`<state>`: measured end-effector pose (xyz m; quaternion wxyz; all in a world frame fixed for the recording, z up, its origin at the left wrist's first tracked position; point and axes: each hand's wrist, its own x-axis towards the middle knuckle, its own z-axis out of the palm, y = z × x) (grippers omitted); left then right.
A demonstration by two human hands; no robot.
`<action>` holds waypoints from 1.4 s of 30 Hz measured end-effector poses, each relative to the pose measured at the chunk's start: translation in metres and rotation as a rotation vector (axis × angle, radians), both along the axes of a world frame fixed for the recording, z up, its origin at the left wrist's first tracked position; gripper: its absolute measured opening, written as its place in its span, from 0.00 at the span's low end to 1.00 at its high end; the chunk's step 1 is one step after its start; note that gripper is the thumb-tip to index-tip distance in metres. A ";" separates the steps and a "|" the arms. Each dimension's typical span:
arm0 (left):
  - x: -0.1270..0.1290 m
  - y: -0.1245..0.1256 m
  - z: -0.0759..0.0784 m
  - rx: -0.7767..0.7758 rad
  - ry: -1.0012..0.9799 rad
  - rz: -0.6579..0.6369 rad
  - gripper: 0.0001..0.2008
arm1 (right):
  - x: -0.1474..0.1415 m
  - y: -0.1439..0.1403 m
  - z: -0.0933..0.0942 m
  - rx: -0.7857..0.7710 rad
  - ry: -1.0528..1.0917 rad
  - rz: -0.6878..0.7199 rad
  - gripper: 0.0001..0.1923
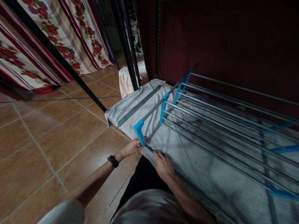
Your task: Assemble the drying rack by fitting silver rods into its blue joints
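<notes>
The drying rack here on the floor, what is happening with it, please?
A person works at the near corner of a metal drying rack lying on a grey towel spread over the tiled floor. The left hand, with a black watch on its wrist, grips the blue corner joint. The right hand rests on the rack's near rail beside it. Floral curtains hang behind.

Smooth metal rods (210, 124), blue plastic joints (139, 130)

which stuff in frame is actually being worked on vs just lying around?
In hand: left hand on blue corner joint; right hand on the drying rack rail; grey towel under the rack.
Lying about: floral curtain, black pole, loose grey rods.
</notes>
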<state>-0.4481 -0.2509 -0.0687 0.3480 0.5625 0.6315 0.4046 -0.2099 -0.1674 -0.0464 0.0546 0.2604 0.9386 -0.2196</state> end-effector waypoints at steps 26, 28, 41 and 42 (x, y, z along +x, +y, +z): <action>0.028 -0.015 -0.006 0.011 0.292 0.255 0.17 | 0.044 -0.016 0.010 0.226 -0.043 -0.161 0.19; 0.034 -0.015 -0.008 0.001 0.327 0.312 0.16 | 0.055 -0.017 0.009 0.240 -0.077 -0.183 0.17; 0.045 -0.010 -0.008 -0.074 0.367 0.441 0.18 | 0.059 -0.008 -0.001 0.181 -0.059 -0.127 0.16; 0.045 -0.010 -0.007 -0.075 0.366 0.439 0.18 | 0.059 -0.008 -0.001 0.178 -0.060 -0.129 0.16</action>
